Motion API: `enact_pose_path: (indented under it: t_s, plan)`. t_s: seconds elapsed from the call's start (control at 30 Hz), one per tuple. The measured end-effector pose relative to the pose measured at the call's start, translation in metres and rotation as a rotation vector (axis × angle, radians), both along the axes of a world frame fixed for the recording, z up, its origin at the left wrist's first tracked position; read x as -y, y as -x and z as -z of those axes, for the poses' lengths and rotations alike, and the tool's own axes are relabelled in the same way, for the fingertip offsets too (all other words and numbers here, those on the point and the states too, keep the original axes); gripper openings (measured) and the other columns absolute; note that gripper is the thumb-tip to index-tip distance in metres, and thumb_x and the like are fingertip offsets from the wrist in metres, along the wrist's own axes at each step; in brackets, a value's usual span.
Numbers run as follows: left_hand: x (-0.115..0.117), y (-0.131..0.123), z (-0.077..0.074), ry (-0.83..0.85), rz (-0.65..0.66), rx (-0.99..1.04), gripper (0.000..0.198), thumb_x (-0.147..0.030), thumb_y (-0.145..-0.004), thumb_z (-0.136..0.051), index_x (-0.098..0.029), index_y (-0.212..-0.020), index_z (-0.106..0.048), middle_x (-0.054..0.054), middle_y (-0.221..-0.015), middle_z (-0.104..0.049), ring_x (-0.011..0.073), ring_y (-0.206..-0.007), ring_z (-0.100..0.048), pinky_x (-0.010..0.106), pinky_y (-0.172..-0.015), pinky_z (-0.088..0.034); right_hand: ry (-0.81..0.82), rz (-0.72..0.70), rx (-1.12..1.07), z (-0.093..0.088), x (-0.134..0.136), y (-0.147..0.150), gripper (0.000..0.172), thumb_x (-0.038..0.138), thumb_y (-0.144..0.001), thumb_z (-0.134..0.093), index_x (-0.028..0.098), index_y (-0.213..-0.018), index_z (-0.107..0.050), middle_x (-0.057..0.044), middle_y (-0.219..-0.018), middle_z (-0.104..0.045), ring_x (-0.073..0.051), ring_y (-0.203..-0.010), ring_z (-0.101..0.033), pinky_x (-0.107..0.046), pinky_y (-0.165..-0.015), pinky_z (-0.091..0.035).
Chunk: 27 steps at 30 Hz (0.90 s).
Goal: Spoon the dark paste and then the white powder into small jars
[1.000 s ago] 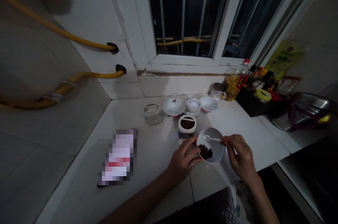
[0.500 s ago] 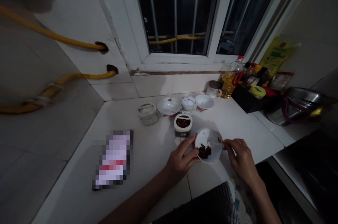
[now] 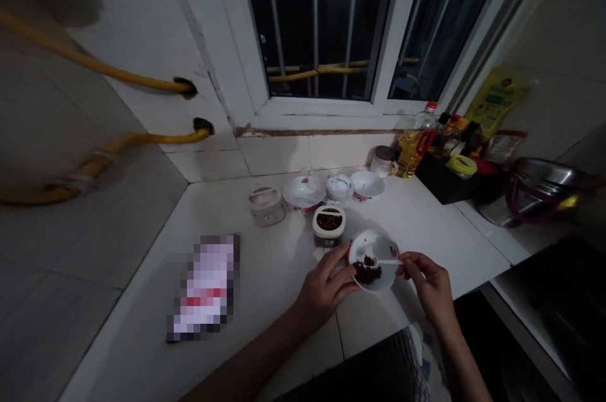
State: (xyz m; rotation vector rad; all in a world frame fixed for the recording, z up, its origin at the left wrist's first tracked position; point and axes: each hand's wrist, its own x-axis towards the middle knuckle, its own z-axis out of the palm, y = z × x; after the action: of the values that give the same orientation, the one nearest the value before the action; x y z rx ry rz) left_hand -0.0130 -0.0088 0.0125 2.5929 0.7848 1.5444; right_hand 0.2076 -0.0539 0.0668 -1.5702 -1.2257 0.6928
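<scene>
My left hand (image 3: pixel 326 285) grips the left rim of a white bowl (image 3: pixel 389 276), which is tilted toward me. Dark reddish-brown bits (image 3: pixel 367 273), perhaps dried spice, lie in its lower left part. Between the thumb and fingers of my right hand (image 3: pixel 428 279) is the handle of a small white spoon (image 3: pixel 389 261); its head is inside the bowl, at the dark bits. Just behind the bowl stands a square jar (image 3: pixel 329 235) with a white rim, filled with similar dark bits.
At the back are a clear lidded container (image 3: pixel 266 205), a patterned bowl (image 3: pixel 304 192), a small white-topped tub (image 3: pixel 339 188), another bowl (image 3: pixel 368 185) and a mug (image 3: pixel 382 162). An oil bottle (image 3: pixel 409 153), a black condiment box (image 3: pixel 438 178) and a steel pot (image 3: pixel 534 190) stand right. A blurred-out object (image 3: pixel 206 288) lies left.
The spoon in my right hand has shifted within the bowl, and its head now meets the dark bits. They look more spread out. My left hand and the bowl stay nearly still.
</scene>
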Motion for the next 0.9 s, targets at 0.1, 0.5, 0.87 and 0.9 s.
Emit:
enact_pose_path:
  t_s: [0.1,0.5,0.87,0.9]
  plan:
    - [0.000,0.001,0.000,0.015,0.000,0.012,0.019,-0.032,-0.091,-0.056,-0.015,-0.100,-0.059,0.019,-0.128,-0.053,0.0272,-0.115,-0.058,0.041,-0.087,-0.057,0.008,0.011,-0.013,0.002,-0.002,-0.001,0.034,0.051,-0.075,-0.061,0.017,-0.076,-0.068,-0.004,-0.058,-0.065,-0.017,-0.056,-0.055,-0.030,-0.062,-0.048]
    - [0.000,0.000,0.000,0.008,-0.004,0.004,0.019,-0.032,-0.091,-0.055,-0.014,-0.097,-0.058,0.020,-0.125,-0.053,0.0273,-0.115,-0.058,0.040,-0.089,-0.057,-0.008,0.017,-0.008,0.010,-0.004,-0.007,0.036,0.052,-0.076,-0.060,0.017,-0.077,-0.068,-0.004,-0.059,-0.066,-0.017,-0.055,-0.056,-0.031,-0.059,-0.049]
    - [0.002,0.000,-0.004,0.001,0.000,-0.003,0.019,-0.031,-0.092,-0.054,-0.014,-0.099,-0.059,0.019,-0.127,-0.053,0.0269,-0.115,-0.058,0.039,-0.088,-0.057,0.036,-0.108,-0.012,0.003,-0.001,0.013,0.040,0.057,-0.077,-0.058,0.018,-0.075,-0.067,-0.004,-0.059,-0.066,-0.017,-0.055,-0.055,-0.030,-0.061,-0.047]
    - [0.001,0.000,-0.004,-0.001,-0.006,-0.004,0.019,-0.032,-0.092,-0.054,-0.015,-0.098,-0.059,0.019,-0.127,-0.053,0.0267,-0.114,-0.058,0.039,-0.088,-0.057,0.044,-0.100,-0.071,0.003,-0.002,0.012,0.042,0.058,-0.074,-0.061,0.017,-0.075,-0.067,-0.004,-0.058,-0.066,-0.016,-0.053,-0.053,-0.029,-0.059,-0.046]
